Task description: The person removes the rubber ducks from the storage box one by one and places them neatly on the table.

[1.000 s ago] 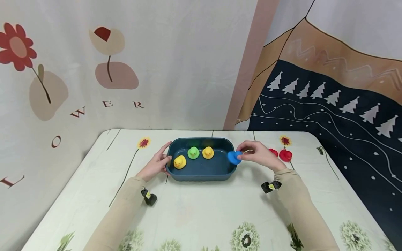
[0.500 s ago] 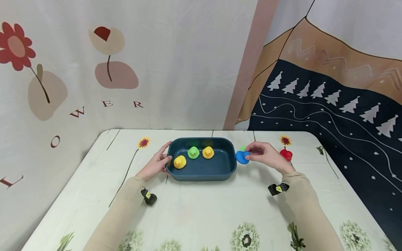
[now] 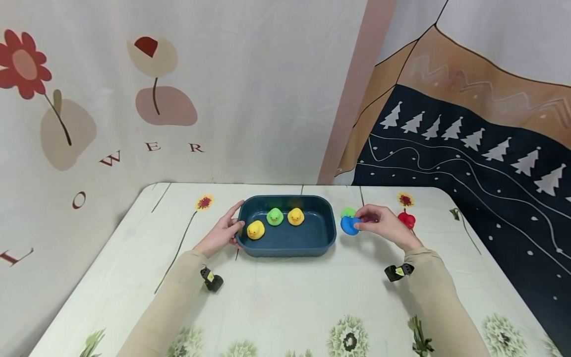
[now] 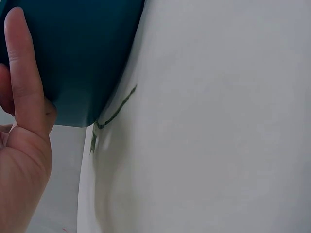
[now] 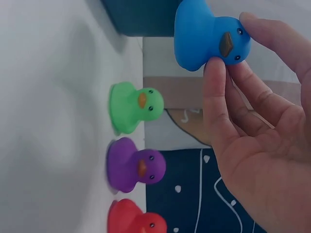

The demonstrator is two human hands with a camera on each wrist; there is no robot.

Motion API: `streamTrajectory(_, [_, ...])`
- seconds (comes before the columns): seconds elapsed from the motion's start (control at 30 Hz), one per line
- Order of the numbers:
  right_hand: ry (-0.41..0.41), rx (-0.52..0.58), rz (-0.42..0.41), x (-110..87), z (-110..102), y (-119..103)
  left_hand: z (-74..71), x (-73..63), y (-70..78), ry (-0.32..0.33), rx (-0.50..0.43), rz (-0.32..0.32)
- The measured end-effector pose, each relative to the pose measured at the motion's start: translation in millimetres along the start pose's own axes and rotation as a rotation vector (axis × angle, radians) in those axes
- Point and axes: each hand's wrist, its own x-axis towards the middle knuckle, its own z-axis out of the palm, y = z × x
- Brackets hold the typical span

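My right hand point(image 3: 387, 227) pinches a blue rubber duck point(image 3: 348, 226) between thumb and fingers, just to the right of a dark blue-green plastic basin point(image 3: 285, 252). In the right wrist view the duck's head point(image 5: 237, 41) sits between the fingertips. My left hand point(image 3: 219, 236) grips the basin's left end, the thumb over its rim; the left wrist view shows fingers point(image 4: 26, 73) along the outer wall. Inside the basin are a yellow rubber duck point(image 3: 256, 230) at left, a green duck point(image 3: 274, 216) and another yellow duck point(image 3: 296, 216).
Right of the basin stand a second green duck point(image 5: 127, 107), a purple duck point(image 5: 135, 165) and a red duck point(image 3: 406, 220) in a row. The right hand mostly hides the purple one in the head view. A flower-printed cloth point(image 3: 285, 302) covers the table; printed curtains hang behind.
My right hand has moved right with the blue duck, from over the basin's right end to outside it. The left hand and basin have stayed in place.
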Motion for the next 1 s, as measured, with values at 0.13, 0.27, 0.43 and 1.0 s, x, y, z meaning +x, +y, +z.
streamTrajectory(0.13, [0.021,-0.005,0.021,-1.0,-0.6,5.6,-0.5,0.0,0.0,0.001,0.003,-0.001])
streamTrajectory(0.27, [0.041,-0.016,0.054,-1.3,-0.9,11.5,-0.5,0.2,-0.3,0.003,0.001,-0.004])
streamTrajectory(0.43, [0.068,-0.029,0.076,-2.5,1.2,19.1,-0.1,0.3,-0.2,0.001,-0.001,0.000])
streamTrajectory(1.0, [0.125,-0.037,0.106,-1.3,14.3,30.9,-0.1,-0.3,0.4,0.000,-0.003,0.003])
